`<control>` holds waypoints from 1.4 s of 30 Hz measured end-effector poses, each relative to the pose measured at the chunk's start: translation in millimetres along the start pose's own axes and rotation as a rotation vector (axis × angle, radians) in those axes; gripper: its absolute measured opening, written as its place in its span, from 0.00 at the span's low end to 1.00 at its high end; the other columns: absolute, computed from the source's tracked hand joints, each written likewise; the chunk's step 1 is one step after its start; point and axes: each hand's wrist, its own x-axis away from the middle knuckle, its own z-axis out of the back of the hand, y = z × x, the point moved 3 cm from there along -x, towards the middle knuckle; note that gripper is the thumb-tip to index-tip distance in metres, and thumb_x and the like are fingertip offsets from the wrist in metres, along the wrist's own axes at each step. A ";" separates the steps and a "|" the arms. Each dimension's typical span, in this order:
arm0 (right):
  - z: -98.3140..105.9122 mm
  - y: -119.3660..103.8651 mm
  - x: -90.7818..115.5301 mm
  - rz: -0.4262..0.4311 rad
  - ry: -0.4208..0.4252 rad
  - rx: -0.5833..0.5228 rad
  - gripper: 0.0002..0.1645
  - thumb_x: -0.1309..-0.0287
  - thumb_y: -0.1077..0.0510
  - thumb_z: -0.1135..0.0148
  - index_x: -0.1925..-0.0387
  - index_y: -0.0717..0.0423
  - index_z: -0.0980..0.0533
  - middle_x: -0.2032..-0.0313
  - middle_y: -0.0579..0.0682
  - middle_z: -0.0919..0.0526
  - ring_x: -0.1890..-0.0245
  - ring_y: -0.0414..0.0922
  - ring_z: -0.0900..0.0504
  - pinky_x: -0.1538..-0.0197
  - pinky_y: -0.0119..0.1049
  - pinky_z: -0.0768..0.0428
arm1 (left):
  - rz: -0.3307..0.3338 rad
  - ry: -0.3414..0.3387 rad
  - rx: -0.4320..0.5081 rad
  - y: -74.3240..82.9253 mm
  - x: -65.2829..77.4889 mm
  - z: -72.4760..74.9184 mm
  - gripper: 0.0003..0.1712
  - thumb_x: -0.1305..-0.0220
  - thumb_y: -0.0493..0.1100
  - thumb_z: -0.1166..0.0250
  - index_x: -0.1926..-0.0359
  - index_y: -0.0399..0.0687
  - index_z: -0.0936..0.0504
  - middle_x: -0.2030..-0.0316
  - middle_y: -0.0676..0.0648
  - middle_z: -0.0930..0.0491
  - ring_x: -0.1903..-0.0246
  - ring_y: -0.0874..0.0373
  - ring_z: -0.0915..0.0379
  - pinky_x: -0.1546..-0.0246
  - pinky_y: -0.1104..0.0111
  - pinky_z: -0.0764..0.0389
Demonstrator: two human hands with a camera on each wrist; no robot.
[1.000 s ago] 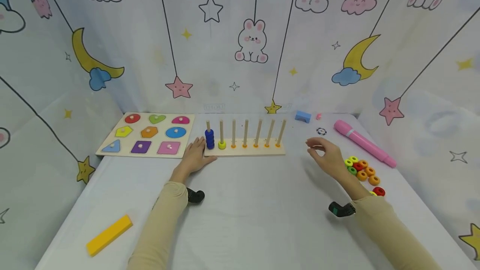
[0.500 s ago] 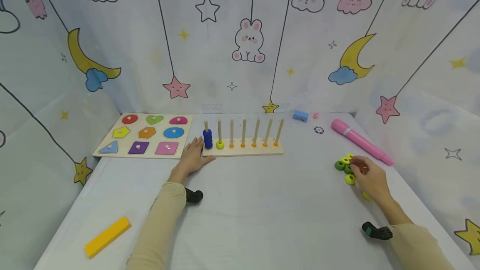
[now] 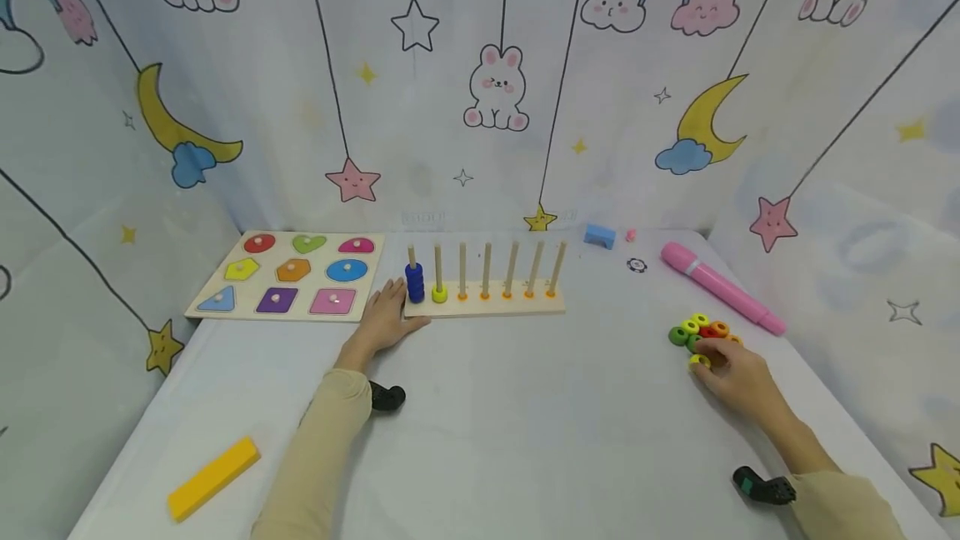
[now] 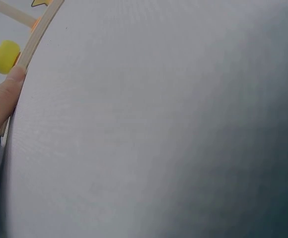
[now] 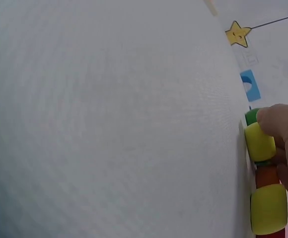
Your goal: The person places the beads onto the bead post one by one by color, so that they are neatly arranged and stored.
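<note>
Yellow bead point(image 3: 698, 360) and right hand point(image 3: 738, 382) meet, in the head view, at the near side of the loose beads point(image 3: 691, 327). Your thumb and index are nearly together, with the bead pinched between them; how firm the squeeze is, I cannot tell. Best to hold it by its outer sides, leaving the hole uncovered, and to raise it straight up so its neighbours don't roll. Your left hand point(image 3: 384, 323) lies with fingers extended at the left end of the peg board point(image 3: 487, 308), gripping nothing; that light touch should help steady it. White cloth-like table covering point(image 3: 525, 423) runs back to a hanging printed with moons, stars and rabbits. A shape puzzle point(image 3: 303, 302) lies left of the board, a yellow block point(image 3: 213, 479) nearer you, and a pink marker point(image 3: 723, 288) beyond the beads.

From the left wrist, your thumb touches the board's edge below a bead already on its peg.

From the right wrist, your fingertips press the yellow bead from two sides, close to green and orange ones; mind those when lifting.
</note>
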 end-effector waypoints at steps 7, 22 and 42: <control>-4.7 -3.3 5.2 0.018 -0.046 0.009 0.21 0.63 0.66 0.24 0.62 0.58 0.20 0.66 0.50 0.17 0.66 0.47 0.22 0.56 0.07 0.39 | -0.010 0.007 0.002 -0.6 3.2 -8.9 0.52 0.38 0.63 0.41 0.29 0.32 0.50 0.28 0.36 0.54 0.29 0.43 0.66 0.31 0.51 0.64; -7.4 -50.8 -61.4 0.000 -0.016 -0.264 0.22 0.53 0.66 0.28 0.53 0.60 0.23 0.60 0.52 0.16 0.60 0.38 0.19 0.58 0.32 0.20 | -0.011 0.014 0.010 -1.6 2.9 -2.3 0.51 0.38 0.62 0.41 0.29 0.31 0.50 0.29 0.35 0.54 0.29 0.42 0.66 0.31 0.51 0.65; -68.4 -207.6 -197.4 0.280 0.024 -0.593 0.26 0.52 0.70 0.31 0.48 0.65 0.27 0.56 0.58 0.18 0.54 0.52 0.20 0.52 0.41 0.20 | -0.009 0.018 -0.003 -1.1 1.5 0.7 0.51 0.38 0.63 0.41 0.29 0.31 0.50 0.29 0.36 0.54 0.29 0.43 0.66 0.31 0.52 0.65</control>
